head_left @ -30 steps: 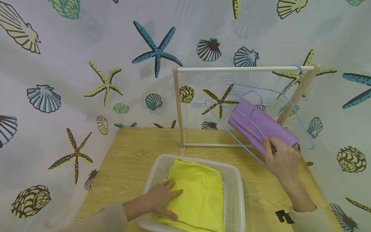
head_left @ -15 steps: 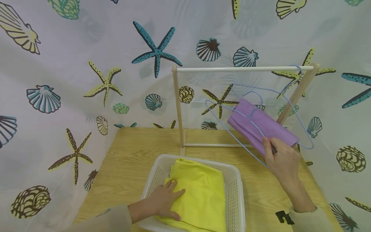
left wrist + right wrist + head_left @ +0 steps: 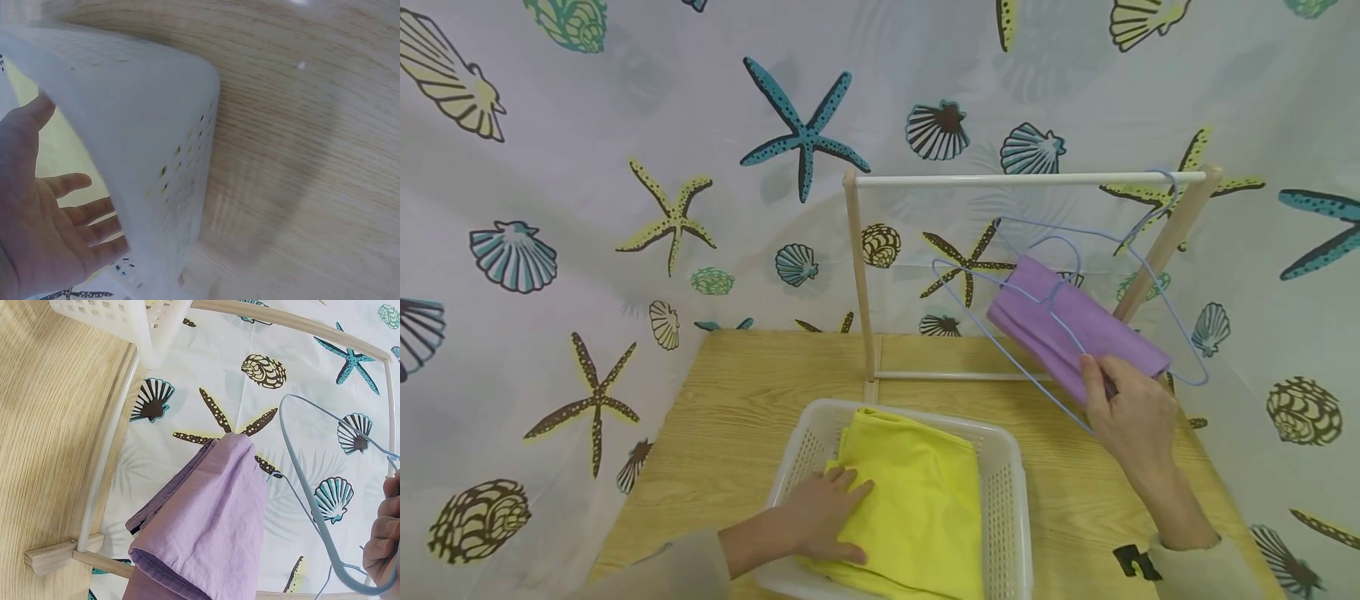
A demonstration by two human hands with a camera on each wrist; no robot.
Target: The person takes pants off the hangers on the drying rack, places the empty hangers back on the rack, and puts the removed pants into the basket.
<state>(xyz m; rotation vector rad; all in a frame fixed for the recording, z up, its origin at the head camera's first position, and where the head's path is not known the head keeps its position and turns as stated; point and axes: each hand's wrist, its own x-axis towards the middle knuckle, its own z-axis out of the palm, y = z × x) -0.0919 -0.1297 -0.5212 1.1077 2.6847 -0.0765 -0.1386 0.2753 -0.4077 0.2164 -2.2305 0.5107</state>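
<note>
Left hand (image 3: 822, 518) spread, 9 o'clock of yellow cloth (image 3: 917, 500), contact unclear; right hand (image 3: 1135, 412) pinches blue hanger (image 3: 1067, 332) at 4 o'clock, purple cloth (image 3: 1108, 342) behind.

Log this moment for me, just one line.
left hand: spread over yellow cloth in white basket | right hand: gripping blue hanger | purple cloth: behind held hanger | second hanger: hooked on rack bar

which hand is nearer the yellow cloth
Left. The left hand is over the left part of the yellow cloth; the right hand is off to its right, holding a blue hanger.
</note>
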